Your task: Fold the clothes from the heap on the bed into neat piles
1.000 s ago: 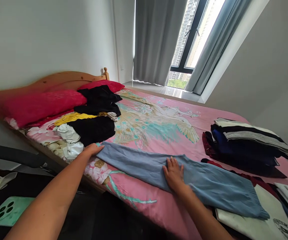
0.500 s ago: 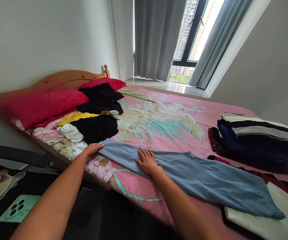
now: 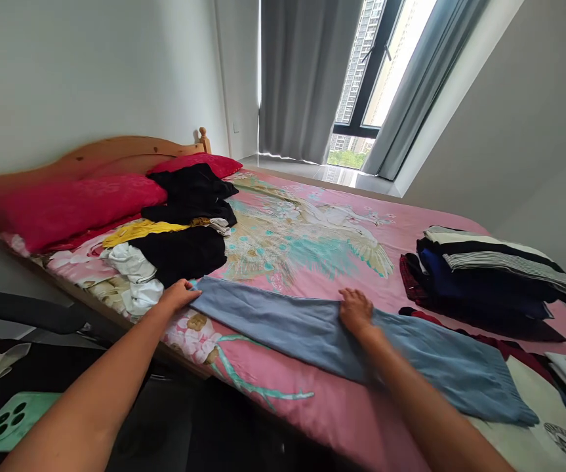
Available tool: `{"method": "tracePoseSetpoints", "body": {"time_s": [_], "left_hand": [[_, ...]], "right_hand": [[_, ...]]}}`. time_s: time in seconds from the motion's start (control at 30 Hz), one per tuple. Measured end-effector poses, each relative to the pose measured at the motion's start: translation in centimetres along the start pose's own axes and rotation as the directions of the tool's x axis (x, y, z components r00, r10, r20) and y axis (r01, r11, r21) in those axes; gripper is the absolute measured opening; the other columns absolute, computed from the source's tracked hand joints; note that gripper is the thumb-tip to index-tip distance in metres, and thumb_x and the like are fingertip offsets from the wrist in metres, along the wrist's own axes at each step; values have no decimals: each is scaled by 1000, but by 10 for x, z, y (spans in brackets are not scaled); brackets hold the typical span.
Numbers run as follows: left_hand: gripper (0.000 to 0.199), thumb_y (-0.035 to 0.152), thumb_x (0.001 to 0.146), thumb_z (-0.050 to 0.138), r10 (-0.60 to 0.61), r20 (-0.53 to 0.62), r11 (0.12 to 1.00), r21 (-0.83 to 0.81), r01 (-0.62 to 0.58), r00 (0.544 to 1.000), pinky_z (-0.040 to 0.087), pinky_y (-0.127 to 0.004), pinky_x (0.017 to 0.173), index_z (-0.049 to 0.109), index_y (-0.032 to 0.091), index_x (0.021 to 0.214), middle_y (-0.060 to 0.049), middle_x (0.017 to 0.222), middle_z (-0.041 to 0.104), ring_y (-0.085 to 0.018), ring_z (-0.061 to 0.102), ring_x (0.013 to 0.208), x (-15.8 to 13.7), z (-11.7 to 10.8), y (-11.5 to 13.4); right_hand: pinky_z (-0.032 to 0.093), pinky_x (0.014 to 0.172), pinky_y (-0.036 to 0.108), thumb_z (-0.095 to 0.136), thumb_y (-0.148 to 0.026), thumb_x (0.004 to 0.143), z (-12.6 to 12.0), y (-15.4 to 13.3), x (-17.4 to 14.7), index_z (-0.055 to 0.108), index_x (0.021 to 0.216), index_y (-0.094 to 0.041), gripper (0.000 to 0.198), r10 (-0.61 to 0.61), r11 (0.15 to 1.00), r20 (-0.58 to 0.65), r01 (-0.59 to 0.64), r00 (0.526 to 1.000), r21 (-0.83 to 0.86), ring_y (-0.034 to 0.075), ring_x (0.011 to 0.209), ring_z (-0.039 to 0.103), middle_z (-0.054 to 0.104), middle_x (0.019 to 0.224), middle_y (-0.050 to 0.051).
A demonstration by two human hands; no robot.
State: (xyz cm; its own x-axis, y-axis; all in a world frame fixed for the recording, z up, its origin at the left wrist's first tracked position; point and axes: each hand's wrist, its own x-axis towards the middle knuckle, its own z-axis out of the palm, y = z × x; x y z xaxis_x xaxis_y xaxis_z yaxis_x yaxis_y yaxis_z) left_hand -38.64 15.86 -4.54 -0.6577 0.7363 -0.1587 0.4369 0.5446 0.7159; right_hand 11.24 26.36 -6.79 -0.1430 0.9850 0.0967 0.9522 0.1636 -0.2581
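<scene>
Across the near pink patterned bedsheet (image 3: 287,380), our left hand (image 3: 178,296) pinches the blue cloth trousers (image 3: 283,321) at left, our right hand (image 3: 356,311) bending fingers over their far edge, grip unclear.

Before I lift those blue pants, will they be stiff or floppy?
Likely floppy: the blue pants show soft wrinkles. Probably light, since the cloth looks thin. Unlikely to roll, because they lie flat.

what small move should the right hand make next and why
Perhaps slide the right hand along the blue garment towards its wide right end, pressing lightly: it looks creased there, and the left hand holds the narrow end, which should help keep it from shifting.
</scene>
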Motion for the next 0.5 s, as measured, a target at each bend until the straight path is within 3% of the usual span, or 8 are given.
{"method": "tracePoseSetpoints", "body": {"time_s": [0.07, 0.1, 0.17, 0.23, 0.37, 0.5], "left_hand": [[56, 32, 48, 75, 108, -47, 974, 207, -96, 993, 39, -42, 89, 59, 16, 100, -15, 106, 62, -38, 49, 112, 2, 1, 11], [62, 29, 52, 71, 209, -22, 921, 340, -190, 978, 36, -43, 94, 56, 18, 111, -15, 117, 58, -37, 45, 118, 2, 3, 18], [69, 19, 61, 61, 391, 149, 720, 565, -403, 908, 29, -42, 101, 46, 24, 129, -11, 135, 47, -31, 37, 127, 3, 9, 31], [74, 11, 63, 52, 436, 320, 569, 626, -533, 841, 24, -38, 105, 42, 29, 133, -5, 142, 41, -24, 32, 131, 5, 17, 42], [62, 10, 58, 52, 380, 386, 537, 647, -541, 840, 30, -40, 97, 59, 29, 116, -7, 121, 58, -27, 45, 116, 8, 31, 57], [42, 13, 54, 56, 365, 384, 508, 681, -528, 848, 32, -45, 89, 69, 26, 92, -11, 95, 64, -32, 50, 102, 9, 28, 69]], "right_hand": [[29, 101, 45, 40, -21, 85, -11, 37, 10, 48, 129, -19, 45, 40, 999, 142, -40, 989, -1, 28, 127, 37, 48, 135, 9], [33, 99, 42, 43, -23, 84, -15, 51, 15, 47, 130, -18, 46, 42, 999, 193, -43, 980, 4, 27, 124, 41, 49, 133, 10], [37, 96, 37, 49, -26, 80, -19, 67, 24, 48, 129, -18, 49, 41, 999, 246, -46, 968, 16, 25, 119, 47, 52, 130, 10], [38, 94, 33, 55, -26, 74, -19, 72, 33, 47, 130, -16, 57, 63, 997, 268, -72, 961, 24, 24, 119, 47, 51, 129, 12], [44, 82, 30, 64, -24, 62, -24, 73, 51, 53, 120, -11, 61, 131, 986, 336, -157, 933, 50, 25, 106, 55, 58, 116, 15], [42, 57, 24, 61, -20, 61, -42, 80, 55, 63, 91, -9, 32, 103, 974, 447, -181, 889, 135, 16, 66, 60, 65, 77, 7]]}}
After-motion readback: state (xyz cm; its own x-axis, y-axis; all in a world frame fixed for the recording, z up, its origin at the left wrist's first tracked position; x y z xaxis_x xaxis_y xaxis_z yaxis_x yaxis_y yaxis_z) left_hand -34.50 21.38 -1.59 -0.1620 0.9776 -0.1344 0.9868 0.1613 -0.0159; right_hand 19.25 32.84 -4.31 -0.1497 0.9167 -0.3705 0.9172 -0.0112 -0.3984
